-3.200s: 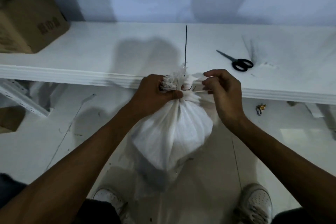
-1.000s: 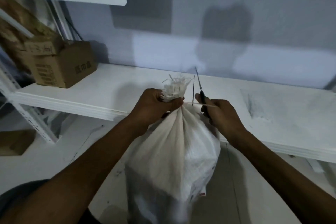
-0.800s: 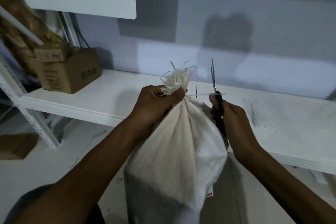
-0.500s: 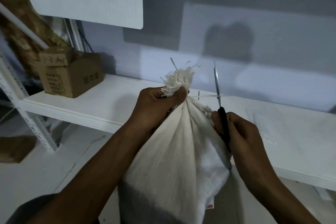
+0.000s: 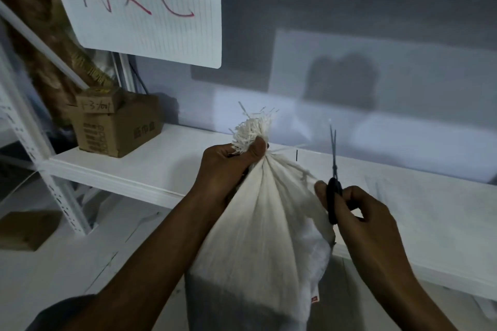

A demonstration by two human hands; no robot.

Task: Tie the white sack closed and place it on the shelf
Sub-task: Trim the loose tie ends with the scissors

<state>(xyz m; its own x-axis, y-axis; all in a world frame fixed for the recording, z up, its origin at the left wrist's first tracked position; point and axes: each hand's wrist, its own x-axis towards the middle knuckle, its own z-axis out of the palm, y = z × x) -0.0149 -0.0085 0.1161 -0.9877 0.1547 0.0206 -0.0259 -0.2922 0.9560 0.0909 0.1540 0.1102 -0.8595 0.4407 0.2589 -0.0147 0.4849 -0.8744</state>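
Before a white shelf (image 5: 150, 177), the left hand (image 5: 228, 166) clenches the sack (image 5: 263, 236); the right hand (image 5: 360, 212) grips scissors (image 5: 333, 188).

The left hand (image 5: 228, 166) is gripping the sack (image 5: 266, 223) by its gathered neck, fist clenched. Right of the sack, the right hand (image 5: 360, 212) is holding scissors (image 5: 333, 185), blades pointing up.

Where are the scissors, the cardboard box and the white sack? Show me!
scissors (image 5: 332, 197): head view, on the black handle in the right hand.
cardboard box (image 5: 118, 130): head view, on its front face, on the shelf.
white sack (image 5: 265, 228): head view, on the cloth below the gathered neck.
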